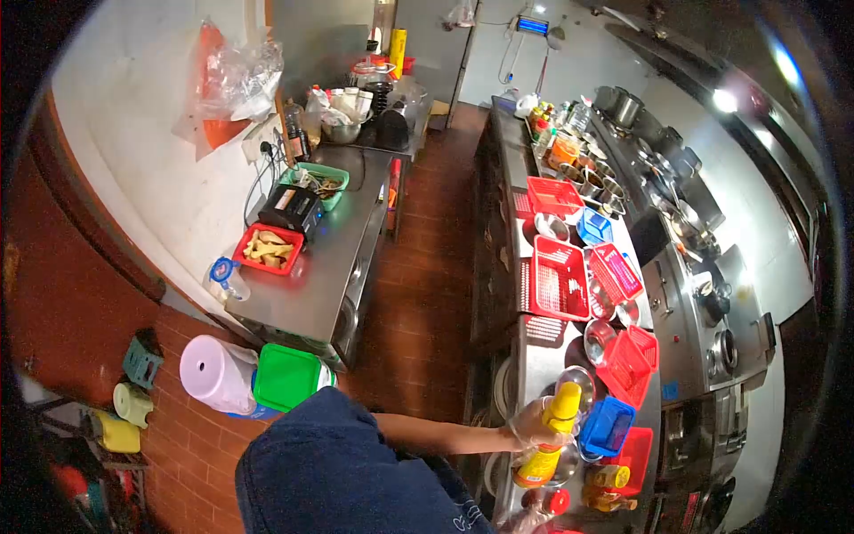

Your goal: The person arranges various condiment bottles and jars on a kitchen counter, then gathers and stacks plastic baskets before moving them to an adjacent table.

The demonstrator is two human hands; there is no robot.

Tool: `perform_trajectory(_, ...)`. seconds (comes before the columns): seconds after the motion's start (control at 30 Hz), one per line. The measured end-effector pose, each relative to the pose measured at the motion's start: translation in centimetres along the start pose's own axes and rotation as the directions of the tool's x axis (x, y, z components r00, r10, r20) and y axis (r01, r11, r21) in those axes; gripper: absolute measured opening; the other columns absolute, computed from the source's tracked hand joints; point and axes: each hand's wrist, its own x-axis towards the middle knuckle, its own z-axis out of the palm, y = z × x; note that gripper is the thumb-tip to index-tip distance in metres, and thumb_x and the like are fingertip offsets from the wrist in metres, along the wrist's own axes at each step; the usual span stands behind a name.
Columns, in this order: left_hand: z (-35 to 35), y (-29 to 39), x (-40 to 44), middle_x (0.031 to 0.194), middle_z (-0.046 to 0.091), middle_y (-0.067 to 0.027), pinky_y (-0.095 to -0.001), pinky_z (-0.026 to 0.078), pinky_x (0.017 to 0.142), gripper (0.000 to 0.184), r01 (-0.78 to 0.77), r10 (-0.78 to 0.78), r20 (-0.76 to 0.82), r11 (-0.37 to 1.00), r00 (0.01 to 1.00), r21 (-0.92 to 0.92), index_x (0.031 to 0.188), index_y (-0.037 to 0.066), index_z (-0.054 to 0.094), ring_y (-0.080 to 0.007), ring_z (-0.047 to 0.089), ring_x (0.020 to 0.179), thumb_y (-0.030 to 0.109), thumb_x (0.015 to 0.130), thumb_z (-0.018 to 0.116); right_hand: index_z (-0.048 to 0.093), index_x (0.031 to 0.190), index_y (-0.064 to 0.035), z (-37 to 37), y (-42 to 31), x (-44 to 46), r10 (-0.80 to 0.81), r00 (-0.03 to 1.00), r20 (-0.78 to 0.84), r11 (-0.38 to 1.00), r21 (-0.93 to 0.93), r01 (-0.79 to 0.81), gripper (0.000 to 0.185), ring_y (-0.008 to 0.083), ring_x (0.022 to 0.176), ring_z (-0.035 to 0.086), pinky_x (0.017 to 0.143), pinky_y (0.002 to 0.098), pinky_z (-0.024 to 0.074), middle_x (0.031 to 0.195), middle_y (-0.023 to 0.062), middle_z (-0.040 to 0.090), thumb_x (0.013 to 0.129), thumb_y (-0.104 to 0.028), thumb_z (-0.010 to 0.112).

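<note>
My left hand [535,425] is closed around the middle of a yellow bottle [562,411], which I hold over the steel counter [534,384], just left of the nearer blue basket [608,427]. The bottle leans a little, its narrow yellow top showing above my fingers and its wider labelled part below them. I cannot tell what my right hand grips; a pale shape at the lower edge, below and left of that blue basket, is too unclear to read. Beside that shape shows a red cap [559,501]. Just below the blue basket I see a bottle with a yellow cap [610,477], and right of it a red tray [637,456]. Above the basket sits a tilted red basket [627,367], and above and left of it, a shiny bowl [580,384].
</note>
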Motion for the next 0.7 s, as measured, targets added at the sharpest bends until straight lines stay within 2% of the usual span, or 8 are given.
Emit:
perform_trajectory(0.23, -8.0, 7.8, -3.4, 0.093, 0.066, -0.0022, -0.0317, 0.052, 0.08, 0.036, -0.21, 0.195, -0.168, 0.974, 0.966, -0.08, 0.102, 0.007, 0.061, -0.0133, 0.063, 0.084, 0.008, 0.07, 0.079, 0.039, 0.14, -0.0033, 21.0, -1.9, 4.9, 0.205, 0.937, 0.283, 0.976, 0.017, -0.219, 0.077, 0.0291, 0.113, 0.059, 0.093, 0.04, 0.0519, 0.127, 0.0167, 0.056, 0.078, -0.024, 0.08)
perform_trajectory(0.3, -11.0, 8.4, -4.1, 0.095, 0.064, -0.0026, -0.0325, 0.052, 0.081, 0.038, -0.205, 0.191, -0.229, 0.978, 0.954, -0.036, 0.101, 0.007, 0.061, -0.0143, 0.062, 0.089, 0.009, 0.068, 0.08, 0.039, 0.139, -0.0033, 15.5, 0.0, -0.2, 0.261, 0.893, 0.368, 0.959, 0.004, -0.282, 0.076, 0.0288, 0.113, 0.059, 0.093, 0.0399, 0.052, 0.127, 0.0166, 0.056, 0.078, -0.023, 0.08)
perform_trajectory(0.37, -14.0, 8.8, -4.4, 0.095, 0.063, -0.0033, -0.0326, 0.052, 0.081, 0.039, -0.27, 0.221, -0.29, 0.952, 0.931, -0.141, 0.101, 0.006, 0.061, -0.015, 0.062, 0.091, 0.008, 0.067, 0.08, 0.04, 0.139, -0.0033, 31.8, -3.0, 8.1, 0.32, 0.84, 0.438, 0.938, -0.02, -0.346, 0.076, 0.0286, 0.113, 0.059, 0.093, 0.0398, 0.0521, 0.127, 0.0164, 0.056, 0.078, -0.022, 0.08)
perform_trajectory(0.4, -15.0, 9.0, -4.5, 0.096, 0.063, -0.004, -0.0327, 0.052, 0.082, 0.039, -0.319, 0.23, -0.33, 0.915, 0.915, -0.246, 0.1, 0.006, 0.061, -0.0157, 0.062, 0.092, 0.007, 0.067, 0.081, 0.04, 0.139, -0.0033, 23.3, -0.9, 0.9, 0.351, 0.813, 0.465, 0.925, -0.035, -0.379, 0.075, 0.0285, 0.113, 0.059, 0.093, 0.0397, 0.0522, 0.127, 0.0164, 0.056, 0.078, -0.022, 0.08)
perform_trajectory(0.47, -15.8, 12.4, -5.4, 0.09, 0.065, -0.0029, -0.0316, 0.052, 0.077, 0.029, -0.475, 0.347, -0.434, 0.849, 0.832, -0.233, 0.096, 0.005, 0.062, -0.0154, 0.063, 0.082, 0.006, 0.069, 0.075, 0.041, 0.139, -0.0033, 37.9, -3.0, 7.0, 0.414, 0.759, 0.503, 0.893, -0.064, -0.445, 0.075, 0.0282, 0.113, 0.059, 0.093, 0.0396, 0.0523, 0.128, 0.0163, 0.056, 0.078, -0.021, 0.08)
perform_trajectory(0.53, -19.0, 13.6, -5.8, 0.091, 0.065, -0.005, -0.0327, 0.052, 0.078, 0.031, -0.488, 0.456, -0.438, 0.872, 0.775, 0.044, 0.095, 0.005, 0.062, -0.0166, 0.063, 0.082, 0.008, 0.068, 0.076, 0.041, 0.139, -0.0033, 39.7, -3.3, 7.8, 0.474, 0.726, 0.499, 0.858, -0.075, -0.508, 0.074, 0.028, 0.113, 0.059, 0.092, 0.0395, 0.0524, 0.128, 0.0161, 0.056, 0.078, -0.021, 0.08)
perform_trajectory(0.6, -21.4, 14.8, -6.1, 0.088, 0.066, -0.0082, -0.0358, 0.054, 0.078, 0.033, -0.501, 0.491, -0.461, 0.858, 0.739, 0.111, 0.094, 0.004, 0.062, -0.0198, 0.065, 0.081, 0.012, 0.066, 0.078, 0.042, 0.139, -0.0033, 25.5, -3.7, 0.5, 0.539, 0.732, 0.417, 0.82, -0.061, -0.569, 0.074, 0.0277, 0.114, 0.059, 0.092, 0.0393, 0.0525, 0.128, 0.016, 0.056, 0.078, -0.02, 0.079)
perform_trajectory(0.7, -23.9, 16.6, -5.6, 0.09, 0.066, -0.0118, -0.04, 0.056, 0.081, 0.044, -0.555, 0.576, -0.505, 0.805, 0.643, 0.211, 0.099, 0.002, 0.061, -0.0244, 0.067, 0.082, 0.02, 0.064, 0.08, 0.049, 0.132, -0.0036, 24.7, 2.1, 4.2, 0.385, 0.824, 0.415, 0.897, 0.043, -0.44, 0.07, 0.0264, 0.106, 0.063, 0.091, 0.0402, 0.0521, 0.118, 0.0103, 0.061, 0.071, -0.022, 0.079)
